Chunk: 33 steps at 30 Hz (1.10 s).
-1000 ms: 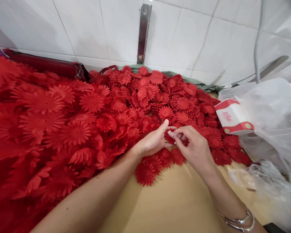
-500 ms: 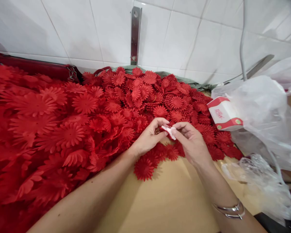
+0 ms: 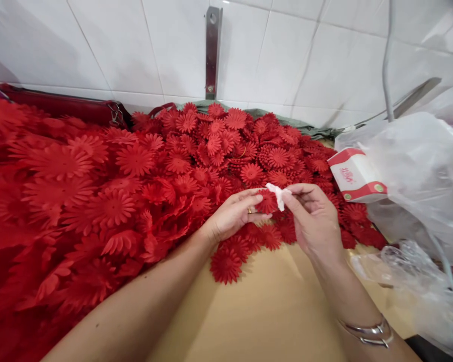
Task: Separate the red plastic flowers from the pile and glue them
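My left hand (image 3: 238, 211) pinches a red fabric flower (image 3: 267, 202) between thumb and fingers, its petals facing up. Close beside it, my right hand (image 3: 313, 213) grips a small, crumpled pale pink-white piece (image 3: 279, 195) between thumb and fingertips; its exact kind is unclear. The pale piece lies against or just over the right edge of the held flower. Below both hands, a few loose red flowers (image 3: 226, 264) rest on the tan tabletop (image 3: 256, 311).
A large heap of red fabric flowers (image 3: 136, 161) covers the left and back of the table. At right stand a red-and-white box (image 3: 357, 176) and clear plastic bags (image 3: 419, 166). Behind are a dark red bag (image 3: 68, 106), a tiled wall (image 3: 173, 45) and a metal bracket (image 3: 212, 55).
My right hand has drawn right and slightly up with the pale piece, which now shows more fully. The red flower in my left hand has come into clear view.
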Available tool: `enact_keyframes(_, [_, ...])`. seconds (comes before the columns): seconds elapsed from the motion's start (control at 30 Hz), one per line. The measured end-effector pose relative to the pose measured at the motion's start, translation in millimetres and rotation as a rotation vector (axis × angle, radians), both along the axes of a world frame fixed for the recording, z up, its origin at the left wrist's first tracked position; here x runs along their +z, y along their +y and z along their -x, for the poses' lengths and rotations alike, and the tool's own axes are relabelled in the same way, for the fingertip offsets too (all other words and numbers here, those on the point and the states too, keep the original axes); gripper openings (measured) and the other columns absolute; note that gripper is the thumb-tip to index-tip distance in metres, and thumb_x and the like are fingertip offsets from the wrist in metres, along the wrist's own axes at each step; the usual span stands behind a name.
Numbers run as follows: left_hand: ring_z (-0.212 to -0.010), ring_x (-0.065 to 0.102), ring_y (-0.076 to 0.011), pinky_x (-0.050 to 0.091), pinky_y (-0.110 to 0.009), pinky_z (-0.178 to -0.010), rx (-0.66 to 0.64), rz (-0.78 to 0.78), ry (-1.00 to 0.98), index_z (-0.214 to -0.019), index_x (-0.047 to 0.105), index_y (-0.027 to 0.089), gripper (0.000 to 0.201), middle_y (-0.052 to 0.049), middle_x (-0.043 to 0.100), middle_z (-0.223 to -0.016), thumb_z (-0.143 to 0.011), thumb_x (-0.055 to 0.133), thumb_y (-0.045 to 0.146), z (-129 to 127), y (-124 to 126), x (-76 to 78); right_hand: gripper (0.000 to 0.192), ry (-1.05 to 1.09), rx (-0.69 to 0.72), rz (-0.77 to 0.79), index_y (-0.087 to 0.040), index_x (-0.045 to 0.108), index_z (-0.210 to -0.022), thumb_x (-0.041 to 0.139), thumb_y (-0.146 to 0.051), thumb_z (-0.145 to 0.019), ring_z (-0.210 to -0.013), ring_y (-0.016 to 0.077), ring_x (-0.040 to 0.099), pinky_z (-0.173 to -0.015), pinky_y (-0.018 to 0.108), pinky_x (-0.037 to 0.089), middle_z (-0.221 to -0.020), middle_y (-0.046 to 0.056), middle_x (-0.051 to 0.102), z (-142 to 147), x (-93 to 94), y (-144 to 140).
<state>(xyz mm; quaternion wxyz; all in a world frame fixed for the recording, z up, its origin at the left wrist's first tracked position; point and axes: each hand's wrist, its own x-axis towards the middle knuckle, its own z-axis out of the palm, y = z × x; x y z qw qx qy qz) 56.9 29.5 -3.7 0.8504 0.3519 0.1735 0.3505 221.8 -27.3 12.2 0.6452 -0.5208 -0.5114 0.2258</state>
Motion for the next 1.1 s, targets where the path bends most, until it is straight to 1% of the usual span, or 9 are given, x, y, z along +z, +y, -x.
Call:
enact_keyframes(0.1, [-0.096,0.069,-0.0187,0.054,-0.04,-0.096,0.01,-0.011,-0.001,-0.113,0.074,0.015,0.029,-0.01,0.075,-0.111,-0.084,0.073,0.016,0,0,-1.5,0.016,-0.064,-0.11,-0.055,-0.023,0.066,-0.097,0.074,-0.033,-0.087,-0.075,0.0145,0.064,-0.07,0.029,0.053,-0.088,0.001,0.068,-1,1.5,0])
enact_keyframes(0.23, [-0.095,0.069,-0.0178,0.051,-0.037,-0.096,-0.007,-0.008,-0.002,-0.116,0.074,0.017,0.039,-0.009,0.075,-0.114,-0.078,0.071,0.008,0,1,-5.9,0.009,-0.422,0.029,0.054,-0.023,0.069,-0.097,0.069,-0.03,-0.091,-0.083,0.0183,0.065,-0.077,0.034,0.054,-0.093,0.004,0.069,1,3.9,-4])
enact_keyframes(0.3, [-0.099,0.069,-0.018,0.05,-0.036,-0.099,-0.021,-0.015,-0.007,-0.118,0.073,0.017,0.045,-0.009,0.074,-0.116,-0.074,0.07,0.006,0,1,-6.9,0.008,-0.537,0.037,0.06,-0.023,0.071,-0.096,0.068,-0.028,-0.092,-0.085,0.0191,0.064,-0.078,0.035,0.053,-0.094,0.004,0.068,4,4.7,-6])
enact_keyframes(0.43, [-0.107,0.066,-0.019,0.047,-0.035,-0.101,-0.046,-0.045,-0.019,-0.117,0.074,0.02,0.044,-0.008,0.073,-0.117,-0.075,0.074,0.008,0,0,-6.9,0.01,-0.488,-0.095,-0.066,-0.023,0.071,-0.102,0.065,-0.026,-0.093,-0.092,0.0208,0.066,-0.084,0.038,0.055,-0.101,0.006,0.068,9,6.2,-8])
enact_keyframes(0.57, [-0.096,0.067,-0.0162,0.048,-0.033,-0.099,-0.056,-0.084,-0.004,-0.116,0.073,0.018,0.041,-0.006,0.073,-0.105,-0.076,0.08,0.013,-1,-3,-8.7,0.015,-0.633,0.074,-0.046,-0.026,0.073,-0.104,0.06,-0.023,-0.096,-0.101,0.0218,0.068,-0.093,0.04,0.056,-0.106,0.007,0.07,14,7.5,-10])
enact_keyframes(0.73, [-0.102,0.068,-0.017,0.047,-0.039,-0.107,0.021,0.015,-0.046,-0.117,0.072,0.019,0.04,-0.006,0.074,-0.115,-0.079,0.076,0.008,0,0,-8.6,0.017,-0.642,-0.064,-0.097,-0.025,0.074,-0.108,0.063,-0.022,-0.095,-0.101,0.0214,0.067,-0.092,0.04,0.056,-0.106,0.007,0.068,7,6.4,-9])
enact_keyframes(0.83, [-0.098,0.07,-0.0161,0.046,-0.041,-0.109,0.074,0.073,-0.048,-0.111,0.072,0.016,0.033,-0.005,0.076,-0.104,-0.081,0.069,0.005,1,2,-6.0,0.017,-0.635,-0.014,-0.045,-0.023,0.075,-0.106,0.064,-0.023,-0.094,-0.099,0.022,0.068,-0.091,0.041,0.057,-0.105,0.008,0.068,1,3.3,-6])
enact_keyframes(0.97, [-0.098,0.071,-0.0173,0.045,-0.044,-0.111,0.101,0.107,-0.067,-0.111,0.071,0.015,0.033,-0.006,0.077,-0.097,-0.081,0.065,0.005,1,2,-4.3,0.019,-0.635,-0.063,-0.063,-0.025,0.074,-0.11,0.063,-0.023,-0.095,-0.104,0.0229,0.067,-0.093,0.043,0.057,-0.109,0.008,0.069,7,2.7,-7])
enact_keyframes(1.1, [-0.092,0.073,-0.0174,0.047,-0.042,-0.108,0.084,0.127,-0.033,-0.114,0.069,0.014,0.036,-0.007,0.078,-0.094,-0.08,0.063,0.005,0,1,-5.4,0.018,-0.684,0.083,-0.079,-0.027,0.072,-0.109,0.058,-0.022,-0.098,-0.102,0.0218,0.069,-0.093,0.041,0.057,-0.107,0.007,0.071,18,3.5,-11])
